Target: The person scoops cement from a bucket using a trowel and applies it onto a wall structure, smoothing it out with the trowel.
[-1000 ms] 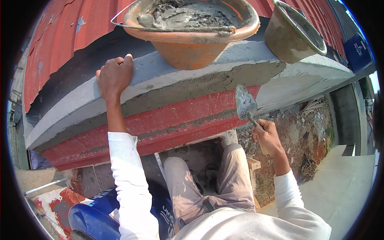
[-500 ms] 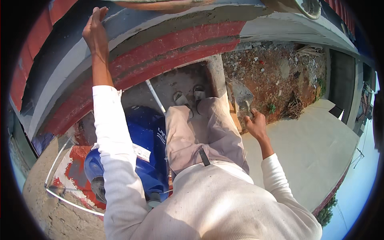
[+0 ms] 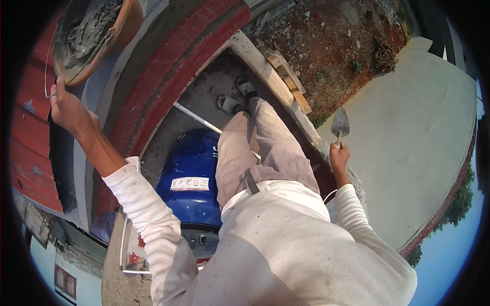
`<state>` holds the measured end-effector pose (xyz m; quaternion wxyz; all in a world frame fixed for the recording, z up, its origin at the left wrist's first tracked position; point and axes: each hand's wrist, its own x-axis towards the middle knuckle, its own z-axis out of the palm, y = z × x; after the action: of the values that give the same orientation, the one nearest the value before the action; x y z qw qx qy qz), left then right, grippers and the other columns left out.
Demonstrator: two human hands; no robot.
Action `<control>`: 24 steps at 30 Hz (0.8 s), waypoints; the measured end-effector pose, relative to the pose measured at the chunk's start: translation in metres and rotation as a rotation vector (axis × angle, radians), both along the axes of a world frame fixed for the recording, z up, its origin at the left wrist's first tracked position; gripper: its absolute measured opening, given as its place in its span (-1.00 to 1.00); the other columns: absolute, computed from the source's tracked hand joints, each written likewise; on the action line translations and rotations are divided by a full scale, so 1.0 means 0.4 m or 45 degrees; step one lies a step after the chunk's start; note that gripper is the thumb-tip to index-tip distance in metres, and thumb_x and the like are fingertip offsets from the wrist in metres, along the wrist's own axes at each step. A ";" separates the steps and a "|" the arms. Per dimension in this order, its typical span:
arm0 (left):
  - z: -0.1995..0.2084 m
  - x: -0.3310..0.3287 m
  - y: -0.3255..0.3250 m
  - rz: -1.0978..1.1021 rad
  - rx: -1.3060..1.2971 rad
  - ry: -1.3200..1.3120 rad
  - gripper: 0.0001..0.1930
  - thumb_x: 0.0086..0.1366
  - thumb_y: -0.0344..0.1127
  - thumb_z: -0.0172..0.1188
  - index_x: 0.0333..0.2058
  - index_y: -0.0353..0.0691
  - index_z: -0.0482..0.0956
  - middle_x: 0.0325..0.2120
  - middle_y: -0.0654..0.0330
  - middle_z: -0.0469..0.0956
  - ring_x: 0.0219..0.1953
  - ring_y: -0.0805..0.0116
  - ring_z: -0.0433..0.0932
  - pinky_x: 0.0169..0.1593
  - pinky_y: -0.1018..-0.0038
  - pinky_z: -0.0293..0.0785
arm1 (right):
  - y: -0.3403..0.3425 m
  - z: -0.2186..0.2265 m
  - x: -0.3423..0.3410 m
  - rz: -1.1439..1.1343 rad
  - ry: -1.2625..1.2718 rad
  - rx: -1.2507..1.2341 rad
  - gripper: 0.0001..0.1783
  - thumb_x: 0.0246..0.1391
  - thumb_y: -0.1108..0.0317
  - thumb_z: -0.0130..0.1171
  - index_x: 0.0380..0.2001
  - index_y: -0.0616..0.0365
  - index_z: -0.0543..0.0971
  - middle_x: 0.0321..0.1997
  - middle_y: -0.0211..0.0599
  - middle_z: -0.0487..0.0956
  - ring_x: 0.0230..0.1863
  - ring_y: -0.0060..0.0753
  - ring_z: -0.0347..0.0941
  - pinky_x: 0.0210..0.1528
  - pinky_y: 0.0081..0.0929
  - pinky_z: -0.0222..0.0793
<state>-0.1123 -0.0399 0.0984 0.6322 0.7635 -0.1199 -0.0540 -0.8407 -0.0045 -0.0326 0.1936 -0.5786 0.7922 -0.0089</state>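
Note:
At the upper left is an orange-brown bucket (image 3: pixel 133 25) with a thin wire handle, holding wet grey mortar (image 3: pixel 97 28). My left hand (image 3: pixel 74 113) reaches up to its near rim, fingers closed at the edge where the wire handle comes down. Whether they grip the rim or the wire is hard to make out. On the right, my right hand (image 3: pixel 339 157) is wrapped round the handle of a trowel (image 3: pixel 340 124). The trowel's blade points away from me and has grey smears on it.
A blue tank (image 3: pixel 186 163) stands left of my legs, with a white pipe (image 3: pixel 198 118) beside it. A red-painted ledge (image 3: pixel 171 66) curves past on the left. Wood pieces (image 3: pixel 290 81) lie along a low wall (image 3: pixel 265 71). Beyond are rubble-strewn ground (image 3: pixel 326 46) and a grey slab (image 3: pixel 408 117).
My view has turned left, bringing the bucket into fuller sight. My left hand, earlier raised near the upper edge, is now at the bucket's rim. The trowel has swung out over the slab.

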 end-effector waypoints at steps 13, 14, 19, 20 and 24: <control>0.237 0.151 -0.132 -0.486 -0.610 0.681 -0.78 0.50 -0.41 -0.12 -0.38 -0.29 0.37 -0.67 0.38 0.01 -0.61 0.52 0.00 -0.44 0.46 0.00 | 0.150 -0.005 -0.059 -0.097 -0.029 -0.008 -0.65 -0.01 0.27 0.28 -0.41 0.45 0.55 -0.49 0.17 0.58 -0.43 0.04 0.52 -0.25 -0.04 0.41; 0.237 0.090 -0.127 -0.495 -0.622 0.657 -0.78 0.50 -0.41 -0.12 -0.38 -0.29 0.37 -0.67 0.38 0.01 -0.61 0.52 0.00 -0.44 0.46 0.00 | 0.152 -0.038 -0.072 -0.060 -0.007 -0.105 -0.64 -0.03 0.25 0.28 -0.37 0.43 0.59 -0.42 0.26 0.63 -0.35 0.21 0.60 -0.18 0.01 0.46; 0.304 -0.172 -0.091 -0.422 -0.608 0.568 -0.75 0.53 -0.33 -0.01 -0.41 -0.22 0.37 -0.67 0.40 0.03 -0.63 0.56 -0.01 -0.48 0.50 -0.03 | 0.021 0.002 -0.037 -0.020 -0.063 0.270 -0.66 -0.02 0.27 0.26 -0.39 0.45 0.57 -0.42 0.29 0.59 -0.36 0.21 0.56 -0.19 0.01 0.44; 0.323 -0.196 -0.071 -0.407 -0.610 0.549 -0.75 0.53 -0.33 -0.01 -0.41 -0.22 0.37 -0.67 0.40 0.03 -0.63 0.56 -0.01 -0.48 0.50 -0.03 | -0.005 -0.001 -0.037 0.054 -0.054 0.231 -0.68 -0.02 0.30 0.25 -0.44 0.46 0.52 -0.47 0.27 0.55 -0.44 0.12 0.49 -0.23 -0.03 0.40; 0.354 -0.304 0.016 -0.249 -0.510 0.663 -0.69 0.57 -0.23 0.04 -0.43 -0.17 0.36 -0.68 0.44 0.05 -0.67 0.63 -0.07 -0.55 0.56 -0.10 | -0.156 -0.024 -0.070 0.118 -0.086 0.241 -0.69 -0.01 0.28 0.21 -0.45 0.41 0.50 -0.46 0.30 0.55 -0.45 0.25 0.48 -0.28 0.01 0.39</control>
<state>-0.2338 -0.0336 0.2402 0.7709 0.5696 -0.0353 -0.2829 -0.8688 -0.0667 -0.0423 0.2743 -0.5931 0.7549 0.0555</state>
